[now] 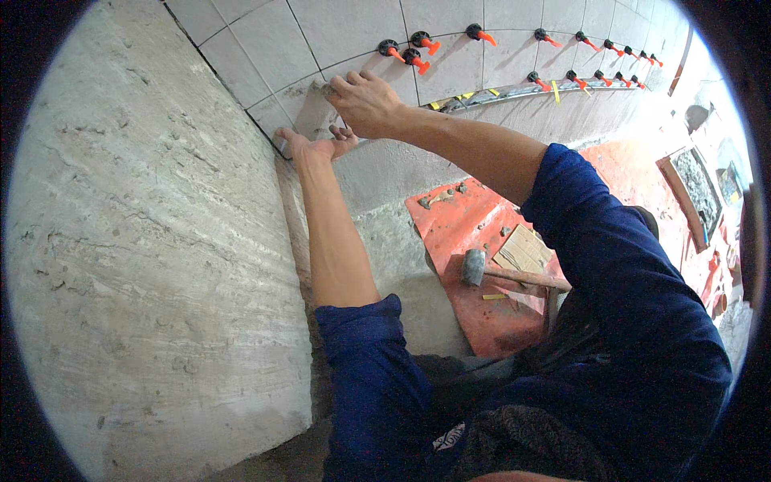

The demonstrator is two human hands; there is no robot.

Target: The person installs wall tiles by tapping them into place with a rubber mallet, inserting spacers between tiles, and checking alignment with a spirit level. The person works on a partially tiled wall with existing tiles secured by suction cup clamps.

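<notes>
The person wears a navy-blue top (554, 394) with loose sleeves (634, 265) rolled into thick cuffs (359, 321), a small whitish mark (450, 437) beside dark, textured fabric (534, 442), and bare hands (365, 104).

Building site, bare cement wall (152, 241), part-tiled wall (353, 28), orange tile clips (486, 37), mallet (474, 267) on red sheeting (474, 217)

The tiles (446, 20) look smooth and matt. Left of them, the concrete wall (161, 241) is rough; below, red plastic sheeting (459, 233) shines faintly.
</notes>
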